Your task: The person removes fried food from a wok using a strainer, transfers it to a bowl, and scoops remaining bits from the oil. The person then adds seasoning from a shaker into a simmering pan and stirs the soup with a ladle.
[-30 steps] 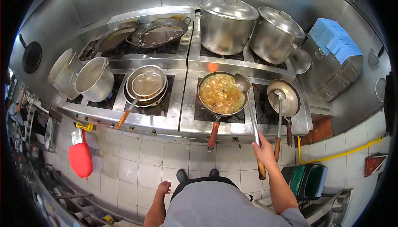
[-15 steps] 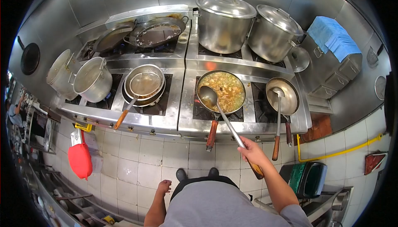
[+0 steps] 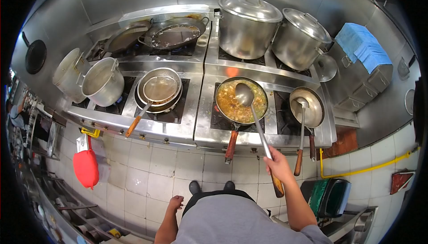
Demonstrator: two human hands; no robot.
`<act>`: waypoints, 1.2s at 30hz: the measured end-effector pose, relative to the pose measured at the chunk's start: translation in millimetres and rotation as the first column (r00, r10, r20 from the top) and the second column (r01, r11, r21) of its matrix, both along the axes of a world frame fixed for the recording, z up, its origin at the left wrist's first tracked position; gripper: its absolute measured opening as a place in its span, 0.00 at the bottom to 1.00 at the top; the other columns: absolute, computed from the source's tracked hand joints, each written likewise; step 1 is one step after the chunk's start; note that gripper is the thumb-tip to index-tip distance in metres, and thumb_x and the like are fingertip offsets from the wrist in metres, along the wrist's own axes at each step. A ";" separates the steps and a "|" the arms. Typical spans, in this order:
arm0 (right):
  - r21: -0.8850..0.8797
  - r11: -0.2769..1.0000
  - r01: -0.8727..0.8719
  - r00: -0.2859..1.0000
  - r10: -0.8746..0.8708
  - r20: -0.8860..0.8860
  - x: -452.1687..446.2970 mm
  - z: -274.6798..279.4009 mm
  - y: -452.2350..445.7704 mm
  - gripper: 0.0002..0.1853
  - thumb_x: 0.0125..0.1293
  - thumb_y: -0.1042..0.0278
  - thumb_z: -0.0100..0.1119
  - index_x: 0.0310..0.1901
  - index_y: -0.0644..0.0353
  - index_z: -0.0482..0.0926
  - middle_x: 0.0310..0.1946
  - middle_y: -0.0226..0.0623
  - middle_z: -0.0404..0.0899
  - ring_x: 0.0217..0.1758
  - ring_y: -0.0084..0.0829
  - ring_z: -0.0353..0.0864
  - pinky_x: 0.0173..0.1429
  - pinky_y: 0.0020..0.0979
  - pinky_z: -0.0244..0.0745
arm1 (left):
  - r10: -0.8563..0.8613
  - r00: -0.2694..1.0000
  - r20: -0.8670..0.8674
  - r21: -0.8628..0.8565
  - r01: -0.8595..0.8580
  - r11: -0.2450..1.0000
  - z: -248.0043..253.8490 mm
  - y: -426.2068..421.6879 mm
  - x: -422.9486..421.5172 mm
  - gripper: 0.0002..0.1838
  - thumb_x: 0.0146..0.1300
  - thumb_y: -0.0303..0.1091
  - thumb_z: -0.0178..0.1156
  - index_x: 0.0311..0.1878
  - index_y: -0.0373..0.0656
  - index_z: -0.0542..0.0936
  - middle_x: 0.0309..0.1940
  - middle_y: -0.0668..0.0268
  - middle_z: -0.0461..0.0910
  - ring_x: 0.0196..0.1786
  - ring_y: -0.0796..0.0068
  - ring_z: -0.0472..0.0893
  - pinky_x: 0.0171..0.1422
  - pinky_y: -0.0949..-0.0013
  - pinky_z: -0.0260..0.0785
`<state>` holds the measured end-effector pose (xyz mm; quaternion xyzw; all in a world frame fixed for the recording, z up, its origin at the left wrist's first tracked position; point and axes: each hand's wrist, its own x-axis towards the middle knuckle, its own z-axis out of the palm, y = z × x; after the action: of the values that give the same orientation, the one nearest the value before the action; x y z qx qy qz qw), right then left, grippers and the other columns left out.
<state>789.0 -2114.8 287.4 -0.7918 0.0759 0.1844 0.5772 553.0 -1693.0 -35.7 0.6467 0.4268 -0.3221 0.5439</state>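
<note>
My right hand [image 3: 278, 165] is wrapped round the handle of a long metal ladle [image 3: 260, 130] with a wooden end. The ladle's bowl rests in the upper middle of a frying pan [image 3: 232, 105] filled with a yellowish, chunky food in liquid. That pan stands on a front burner, its reddish wooden handle pointing toward me. Low at my side hangs my left hand [image 3: 176, 202], fingers curled, touching nothing visible; whether it holds anything is not clear. A second pan [image 3: 312, 118] to the right holds another ladle [image 3: 302, 132].
Two large lidded pots [image 3: 249, 34] stand at the back right. Strainers over a pan [image 3: 159, 88], open pots [image 3: 103, 82] and wide pans [image 3: 174, 37] occupy the left burners. A red cloth item [image 3: 85, 168] hangs off the stove front. Blue towels [image 3: 363, 47] lie at right.
The ladle has swept from the pan's right edge to its left side, then back to the upper middle. My right hand moved left, then slightly right. My left hand stays low.
</note>
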 end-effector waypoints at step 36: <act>0.032 0.992 -0.123 0.988 0.125 -0.094 -21.9 -25.4 -10.5 0.32 0.67 0.71 0.59 0.72 0.57 0.62 0.32 0.30 0.76 0.24 0.18 0.70 0.27 0.25 0.72 | 0.026 0.999 0.042 -0.012 -0.025 1.000 -6.5 1.2 16.4 0.17 0.64 0.44 0.60 0.49 0.44 0.80 0.37 0.67 0.80 0.31 0.70 0.81 0.29 0.67 0.75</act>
<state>767.1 -2125.3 262.0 -0.7777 0.0518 0.2587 0.5706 569.5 -1691.8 -42.2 0.6447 0.4215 -0.3038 0.5607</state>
